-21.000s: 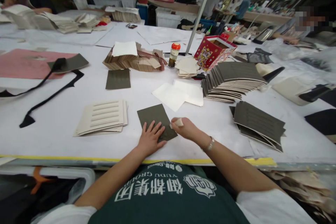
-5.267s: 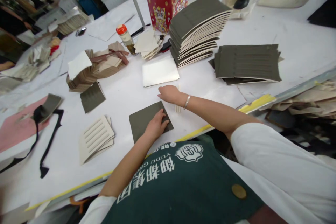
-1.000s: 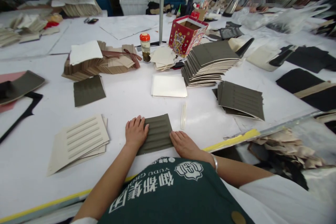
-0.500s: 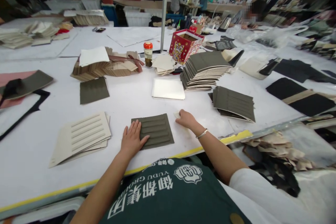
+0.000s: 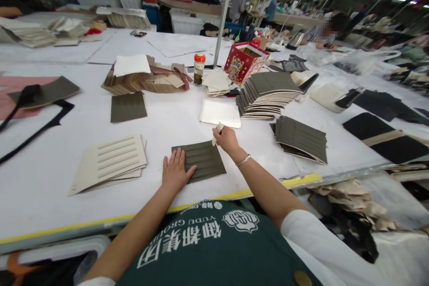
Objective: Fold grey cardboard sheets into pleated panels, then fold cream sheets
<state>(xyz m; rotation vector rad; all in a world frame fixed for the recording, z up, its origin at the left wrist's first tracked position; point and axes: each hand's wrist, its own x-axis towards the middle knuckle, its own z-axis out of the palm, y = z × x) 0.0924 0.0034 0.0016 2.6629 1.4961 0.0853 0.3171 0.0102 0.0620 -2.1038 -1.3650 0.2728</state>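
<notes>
Pretty cluttered white table (image 5: 164,120), tbh. Pinching a pale stick (image 5: 214,140) in right hand (image 5: 228,140) near 1 o'clock on dark panel (image 5: 204,161), close in front; pinning its 9 o'clock side with spread left hand (image 5: 176,170), probably against slipping. Cream sheets (image 5: 110,161) at 9.

left hand (image 5: 176,172) flat on left side of a ribbed dark panel (image 5: 205,161) on the white tabletop (image 5: 167,118). right hand (image 5: 229,140) pinches a small pale piece (image 5: 219,128) at the panel's far right corner. white sheets (image 5: 220,114) just behind; light ribbed panels (image 5: 115,159) left, dark pile (image 5: 301,137) right.
</notes>
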